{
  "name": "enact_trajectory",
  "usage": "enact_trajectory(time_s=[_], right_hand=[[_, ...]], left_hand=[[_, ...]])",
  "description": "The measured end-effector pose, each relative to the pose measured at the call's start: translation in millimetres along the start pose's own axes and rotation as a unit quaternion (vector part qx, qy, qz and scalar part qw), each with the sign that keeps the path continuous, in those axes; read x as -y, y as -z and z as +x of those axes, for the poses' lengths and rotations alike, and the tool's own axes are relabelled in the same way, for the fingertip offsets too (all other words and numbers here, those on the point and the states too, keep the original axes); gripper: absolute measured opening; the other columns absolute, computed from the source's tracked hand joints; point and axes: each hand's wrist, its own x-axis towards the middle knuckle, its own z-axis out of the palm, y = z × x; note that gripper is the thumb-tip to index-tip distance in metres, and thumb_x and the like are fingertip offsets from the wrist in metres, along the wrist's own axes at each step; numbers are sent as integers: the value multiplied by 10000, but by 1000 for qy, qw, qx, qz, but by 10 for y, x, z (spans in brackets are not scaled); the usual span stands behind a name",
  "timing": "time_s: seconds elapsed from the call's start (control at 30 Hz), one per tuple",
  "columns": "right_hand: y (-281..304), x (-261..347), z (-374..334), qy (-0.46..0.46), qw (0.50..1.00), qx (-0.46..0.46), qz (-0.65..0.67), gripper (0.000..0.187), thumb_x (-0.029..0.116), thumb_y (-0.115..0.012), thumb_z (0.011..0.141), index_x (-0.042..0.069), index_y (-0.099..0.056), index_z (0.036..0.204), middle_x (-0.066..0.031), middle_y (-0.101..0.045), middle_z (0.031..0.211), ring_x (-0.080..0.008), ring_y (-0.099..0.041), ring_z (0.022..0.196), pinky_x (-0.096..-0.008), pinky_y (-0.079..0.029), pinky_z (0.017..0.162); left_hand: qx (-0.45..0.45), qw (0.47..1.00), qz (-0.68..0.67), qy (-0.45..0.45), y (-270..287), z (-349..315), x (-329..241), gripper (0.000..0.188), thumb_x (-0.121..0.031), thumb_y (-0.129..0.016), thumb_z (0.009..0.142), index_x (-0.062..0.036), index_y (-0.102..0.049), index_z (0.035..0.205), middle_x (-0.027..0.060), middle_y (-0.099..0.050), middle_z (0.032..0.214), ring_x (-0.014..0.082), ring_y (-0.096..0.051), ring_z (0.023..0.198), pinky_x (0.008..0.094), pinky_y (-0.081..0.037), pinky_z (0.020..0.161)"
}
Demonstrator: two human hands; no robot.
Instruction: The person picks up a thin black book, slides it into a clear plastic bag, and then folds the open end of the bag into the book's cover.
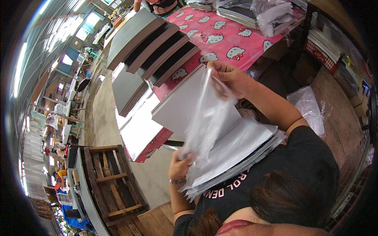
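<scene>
A clear plastic sleeve (208, 110) is stretched between my two hands. My right hand (226, 76) pinches its upper end, and my left hand (182, 163), with a bracelet at the wrist, grips the lower end. Behind the sleeve lies a large white board (177, 104) at the table's near edge, partly covered by the film; whether any of it is inside the sleeve I cannot tell. Against my body rests a stack of clear plastic sleeves (236, 153), fanned at the edges.
Several stacks of dark-topped boards (157, 51) stand on the table with its pink patterned cover (216, 29). Plastic-wrapped stacks (271, 15) sit at the far right. A wooden pallet (112, 179) leans at left. Loose plastic (309, 108) and a red crate (321, 53) are on the right.
</scene>
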Motion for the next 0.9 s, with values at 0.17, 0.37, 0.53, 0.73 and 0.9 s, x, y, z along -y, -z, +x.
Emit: enact_trajectory(time_s=[0.17,0.37,0.53,0.73,0.9], right_hand=[[71,-130,-43,-190,844,214,-453,169,215,-573,917,58,-612,867,-13,-611,755,-83,-572,741,-259,-463,684],[109,-48,-103,-26,996,-72,-38,192,235,-578,915,47,-588,951,-27,-605,727,-136,-586,662,-279,-487,615],[80,3,-166,-251,865,243,-360,280,235,-620,889,10,-580,1051,-31,-630,800,-155,-614,738,-284,-497,725],[274,-73,-80,44,998,-26,27,251,140,-642,837,55,-533,1046,-57,-621,919,-166,-630,754,-299,-520,691],[406,22,5,-6,996,-31,-88,358,42,-615,771,75,-529,1117,-9,-483,785,-147,-522,622,-269,-438,539]], left_hand=[[147,940,-298,-75,964,-60,362,478,-272,-630,833,49,-515,1168,156,-648,964,221,-636,816,358,-531,686],[164,984,-52,40,287,-17,159,256,-3,-618,816,43,-583,1065,88,-649,893,190,-612,723,346,-498,641],[15,909,-390,-147,608,-18,-26,302,-237,-576,837,-10,-579,1035,114,-652,869,183,-604,651,345,-501,613],[186,979,18,75,575,107,233,284,-151,-601,812,-17,-579,1061,126,-638,960,201,-602,756,341,-497,650],[-4,934,-332,-130,485,435,-198,480,-90,-544,756,42,-485,1214,217,-639,999,329,-639,911,428,-529,798]])
